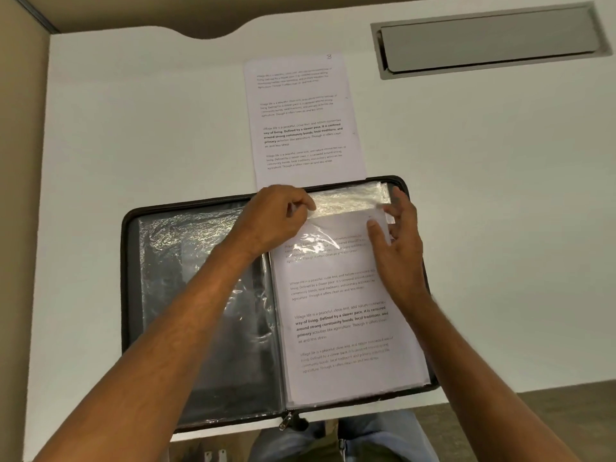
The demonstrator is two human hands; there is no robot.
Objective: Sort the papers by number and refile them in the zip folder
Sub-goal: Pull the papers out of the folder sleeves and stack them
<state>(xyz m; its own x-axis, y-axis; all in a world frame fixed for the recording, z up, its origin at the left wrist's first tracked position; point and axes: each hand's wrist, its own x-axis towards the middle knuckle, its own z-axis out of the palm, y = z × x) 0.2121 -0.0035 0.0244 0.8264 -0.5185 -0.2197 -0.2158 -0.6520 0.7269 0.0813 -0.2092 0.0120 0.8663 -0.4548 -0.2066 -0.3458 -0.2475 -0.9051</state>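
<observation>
Head view: I am sliding a white printed sheet (336, 295) into the crinkled clear plastic sleeve (350, 198) on the right half of the black zip folder (133, 228), which lies open on the white desk (133, 128). My left hand (273, 218) pinches the sleeve's mouth open at its top edge; my right hand (396, 241), fingers spread and relaxed, presses the sheet's upper right corner. I judge the sheet nearly seated. Next I must reach for the other white printed page marked 3 (303, 121), which lies just beyond the folder's far rim. The desk has free room either side; the grey cable hatch (490, 41) sits far right.
</observation>
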